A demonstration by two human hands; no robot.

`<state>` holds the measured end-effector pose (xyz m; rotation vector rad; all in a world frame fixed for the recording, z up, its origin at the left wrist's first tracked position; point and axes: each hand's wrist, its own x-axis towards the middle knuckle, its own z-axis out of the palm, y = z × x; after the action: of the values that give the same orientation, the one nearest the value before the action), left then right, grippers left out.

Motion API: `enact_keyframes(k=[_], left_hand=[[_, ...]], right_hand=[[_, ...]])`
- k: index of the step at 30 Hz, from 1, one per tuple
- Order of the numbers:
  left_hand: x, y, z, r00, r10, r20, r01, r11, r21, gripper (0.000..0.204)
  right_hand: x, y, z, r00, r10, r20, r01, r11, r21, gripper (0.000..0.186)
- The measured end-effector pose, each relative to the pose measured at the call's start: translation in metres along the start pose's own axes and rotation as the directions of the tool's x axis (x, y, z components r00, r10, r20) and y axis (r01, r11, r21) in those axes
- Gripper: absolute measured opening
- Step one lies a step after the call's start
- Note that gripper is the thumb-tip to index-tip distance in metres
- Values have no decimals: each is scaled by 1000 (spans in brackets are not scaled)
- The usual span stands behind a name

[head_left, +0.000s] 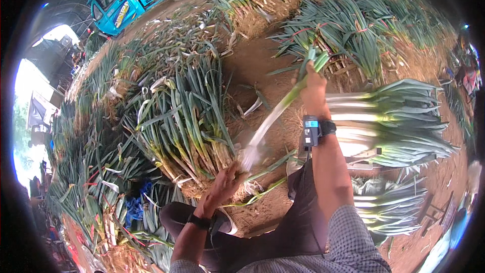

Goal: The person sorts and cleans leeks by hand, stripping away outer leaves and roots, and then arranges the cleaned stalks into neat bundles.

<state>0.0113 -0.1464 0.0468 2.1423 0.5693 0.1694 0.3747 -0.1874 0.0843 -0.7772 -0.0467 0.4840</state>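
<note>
The left hand reaches forward and low, forearm rising from the lower edge, fingers spread loosely on the root end of a bundle of leeks. Bare brown earth lies between heaped leeks, a blue truck beyond. The right hand is raised, arm extended, clenched around a single leek that slants down to its blurred white root. Cleaned leeks are stacked at right.

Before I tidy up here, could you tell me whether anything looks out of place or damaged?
Loose strips of leaf and trimmings lie scattered on the dirt floor between the heaps. The leek in the right hand is blurred, so its condition cannot be judged. Nothing else stands out.
</note>
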Motion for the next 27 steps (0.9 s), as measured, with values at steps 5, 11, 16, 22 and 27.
enact_keyframes(k=[5, 11, 16, 22, 27], left_hand=[[-14, -55, -10, 971, -235, 47, 236, 971, -36, 37], [-2, -14, -29, 947, 53, -316, -20, 994, 106, 39], [52, 33, -32, 878, 295, -376, -188, 936, 297, 34], [63, 51, -17, 841, 352, -411, -252, 927, 278, 24], [67, 39, -8, 767, 589, -255, -318, 694, 646, 33]], right_hand=[[-1, -8, 8, 991, -90, 96, 89, 996, 18, 22], [-17, -9, 28, 955, -16, 296, -11, 996, 91, 28], [-50, 10, 56, 827, 105, 553, -219, 965, 144, 32], [-62, 13, 63, 828, 91, 554, -212, 964, 159, 36], [-59, 14, 59, 798, 90, 596, -227, 961, 160, 37]])
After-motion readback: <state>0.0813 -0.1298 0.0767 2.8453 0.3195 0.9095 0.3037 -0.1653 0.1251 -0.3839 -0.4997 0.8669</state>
